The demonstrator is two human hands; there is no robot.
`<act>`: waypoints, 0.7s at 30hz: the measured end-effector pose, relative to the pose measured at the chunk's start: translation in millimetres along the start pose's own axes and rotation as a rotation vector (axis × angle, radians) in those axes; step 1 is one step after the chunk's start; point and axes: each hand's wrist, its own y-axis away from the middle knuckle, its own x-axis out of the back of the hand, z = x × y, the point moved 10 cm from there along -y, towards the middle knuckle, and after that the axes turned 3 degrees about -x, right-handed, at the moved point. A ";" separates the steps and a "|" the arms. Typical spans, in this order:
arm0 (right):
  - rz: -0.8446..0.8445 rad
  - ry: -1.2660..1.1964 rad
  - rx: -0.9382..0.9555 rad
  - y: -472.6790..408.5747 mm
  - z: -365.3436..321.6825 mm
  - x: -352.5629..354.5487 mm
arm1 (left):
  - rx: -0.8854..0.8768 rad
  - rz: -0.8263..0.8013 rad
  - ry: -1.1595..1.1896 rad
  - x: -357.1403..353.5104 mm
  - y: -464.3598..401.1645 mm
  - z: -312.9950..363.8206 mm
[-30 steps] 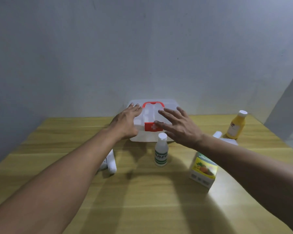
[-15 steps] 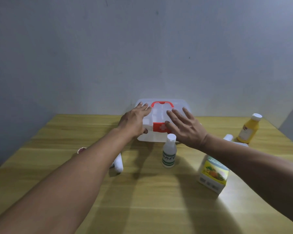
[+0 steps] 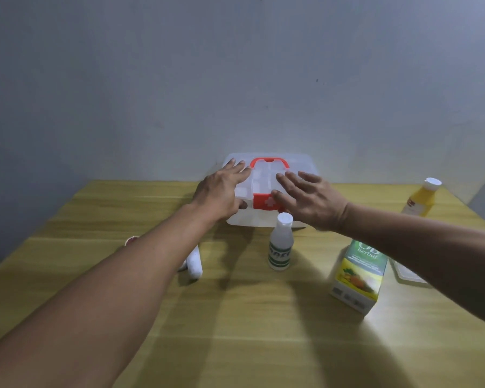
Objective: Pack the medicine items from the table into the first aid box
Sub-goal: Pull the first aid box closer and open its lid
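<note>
**Both hands spread over the closed first aid box**

Reading from left to right, we first meet a small red-rimmed round item point(image 3: 131, 240) at the edge of the left forearm, too hidden for us to identify. Just beside it, a white tube point(image 3: 194, 261) lies on the wooden table point(image 3: 235, 317), partly under that arm. The left hand point(image 3: 220, 191) reaches to the left part of the first aid box point(image 3: 300, 163), fingers point(image 3: 237, 170) extended and loose on its translucent lid, thumb at the front edge beside the red latch point(image 3: 266, 202); they grasp nothing. The box stands at the far edge of the table against the wall, lid down, red handle point(image 3: 268, 161) flat between the two hands. In front of it, a white bottle point(image 3: 280, 243) stands upright. The right hand point(image 3: 312, 200) is spread over the right part of the lid, fingers splayed and released; we cannot tell whether they touch it. Further right, a green-and-yellow carton point(image 3: 357, 273) stands near the right forearm, a flat clear item point(image 3: 406, 273) lies beyond the arm, and a yellow bottle point(image 3: 422, 198) stands well apart near the far right corner.
</note>
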 end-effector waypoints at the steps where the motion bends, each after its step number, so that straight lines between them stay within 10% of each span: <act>1: -0.004 0.015 0.002 -0.7 -0.4 -0.7 | -0.002 0.006 -0.005 0.1 -0.2 0.3; 21: -0.089 -0.038 -0.115 -1.4 10.4 6.0 | 0.050 0.007 0.168 -6.1 1.6 -1.6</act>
